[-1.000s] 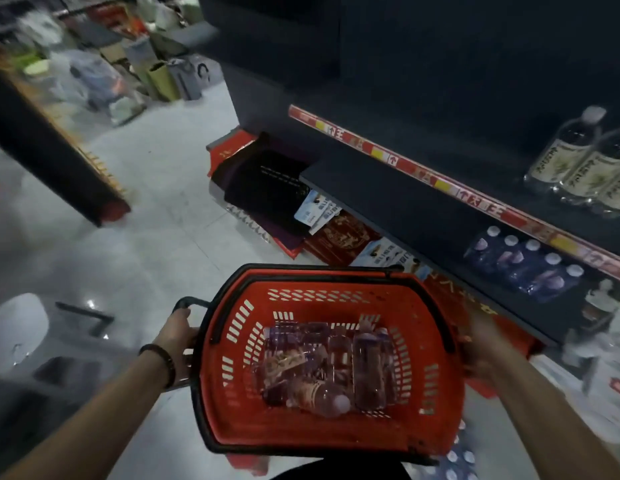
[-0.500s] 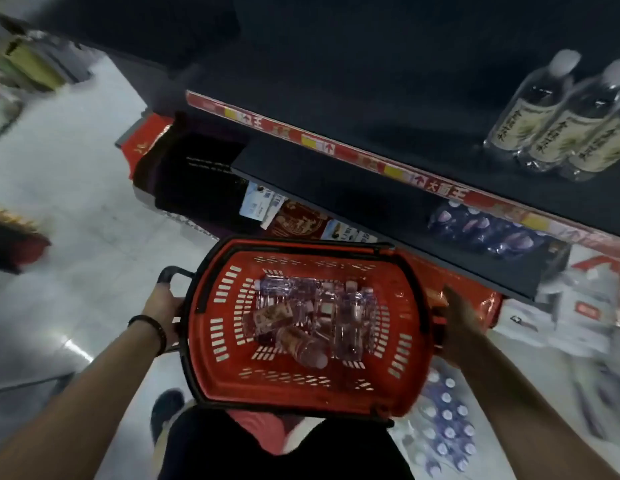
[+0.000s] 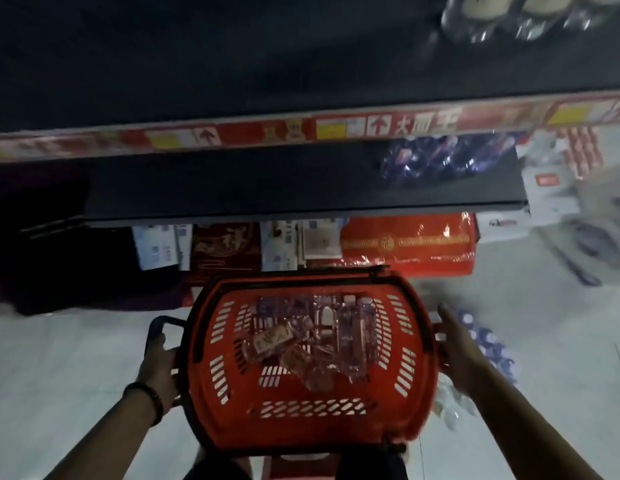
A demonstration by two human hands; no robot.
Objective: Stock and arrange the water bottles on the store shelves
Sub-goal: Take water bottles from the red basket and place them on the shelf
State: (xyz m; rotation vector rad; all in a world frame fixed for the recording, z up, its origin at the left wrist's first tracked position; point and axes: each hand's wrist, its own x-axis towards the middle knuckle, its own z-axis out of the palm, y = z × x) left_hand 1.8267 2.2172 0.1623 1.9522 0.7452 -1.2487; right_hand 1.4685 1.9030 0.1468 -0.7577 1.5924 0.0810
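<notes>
Red plastic is forming the shopping basket (image 3: 301,429), which is being held between two hands in front of the store shelving. Water bottles (image 3: 350,341) are lying jumbled on the basket's floor, some purple-labelled, some brown-labelled. The left hand (image 3: 159,368) is curling around the black handle (image 3: 156,323) sticking out from the basket's left side, with a dark wristband (image 3: 152,398) sitting on that wrist. The right hand (image 3: 457,355) is pressing against the basket's right wall, its fingers stretched fairly straight and clamping nothing.

Beyond the basket, a dark lower shelf (image 3: 267,188) is holding purple-labelled bottles (image 3: 450,157) off to the basket's far right. Farther beyond, a red price strip (image 3: 301,129) is edging a higher shelf where pale-labelled bottles (image 3: 516,19) are standing, blurred. Just past the basket's far rim a red gift box (image 3: 405,247) is sitting, and right of the basket a wrapped pack of bottles (image 3: 488,344) is lying on the floor.
</notes>
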